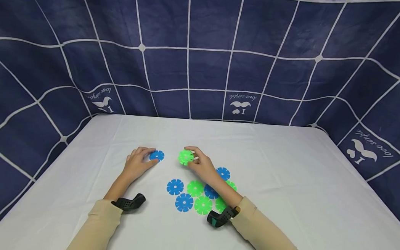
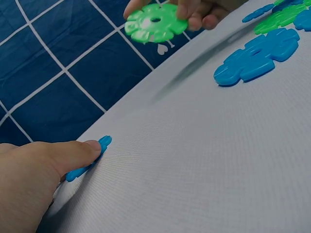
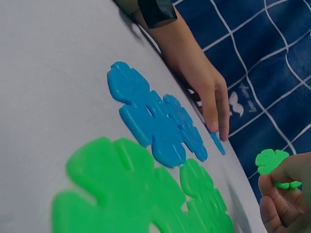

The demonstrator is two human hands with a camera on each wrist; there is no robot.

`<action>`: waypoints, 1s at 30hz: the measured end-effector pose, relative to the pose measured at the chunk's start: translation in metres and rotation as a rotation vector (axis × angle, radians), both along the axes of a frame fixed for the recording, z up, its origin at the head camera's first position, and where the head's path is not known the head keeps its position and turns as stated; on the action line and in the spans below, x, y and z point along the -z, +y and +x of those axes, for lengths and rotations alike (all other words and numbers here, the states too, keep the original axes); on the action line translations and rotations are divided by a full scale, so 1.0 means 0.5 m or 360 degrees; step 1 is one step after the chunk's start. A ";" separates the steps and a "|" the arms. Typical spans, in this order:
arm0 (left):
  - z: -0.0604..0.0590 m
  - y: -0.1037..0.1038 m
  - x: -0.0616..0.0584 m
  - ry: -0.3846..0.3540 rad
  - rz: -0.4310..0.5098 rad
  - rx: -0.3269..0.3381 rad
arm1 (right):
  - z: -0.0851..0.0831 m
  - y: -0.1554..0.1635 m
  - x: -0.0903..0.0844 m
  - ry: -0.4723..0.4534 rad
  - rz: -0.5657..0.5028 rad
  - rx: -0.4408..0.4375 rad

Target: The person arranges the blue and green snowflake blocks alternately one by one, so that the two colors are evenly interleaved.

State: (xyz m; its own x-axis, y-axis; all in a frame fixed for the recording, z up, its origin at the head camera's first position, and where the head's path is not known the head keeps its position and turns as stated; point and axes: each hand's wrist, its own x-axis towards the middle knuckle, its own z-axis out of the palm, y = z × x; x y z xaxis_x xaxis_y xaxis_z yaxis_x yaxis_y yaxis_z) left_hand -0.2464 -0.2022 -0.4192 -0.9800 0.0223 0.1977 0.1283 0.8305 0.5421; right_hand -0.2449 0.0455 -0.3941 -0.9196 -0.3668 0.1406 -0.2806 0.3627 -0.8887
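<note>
Two hands: right hand (image 1: 202,165) pinches green disc (image 1: 185,157); left hand (image 1: 138,163) fingertips press blue disc (image 1: 157,155).

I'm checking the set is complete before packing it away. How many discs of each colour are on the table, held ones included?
blue discs: 5, one under the fingertips of the left hand
green discs: 5, one pinched in the right hand
Total: 10
</note>
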 end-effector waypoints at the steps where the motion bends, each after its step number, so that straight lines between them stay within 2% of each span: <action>1: 0.000 0.000 0.000 0.0000 -0.0002 0.0000 | -0.004 -0.006 0.002 -0.0006 0.0003 -0.0001; 11: 0.001 0.000 -0.001 0.0007 -0.0005 0.0020 | -0.035 -0.066 0.021 0.0017 0.0132 -0.0023; 20: 0.001 -0.001 -0.003 -0.0014 -0.0024 0.0021 | -0.048 -0.099 0.033 0.0043 0.0273 0.0096; 30: 0.002 0.000 -0.003 -0.0016 -0.0020 0.0028 | -0.047 -0.109 0.045 0.0271 0.0703 0.0227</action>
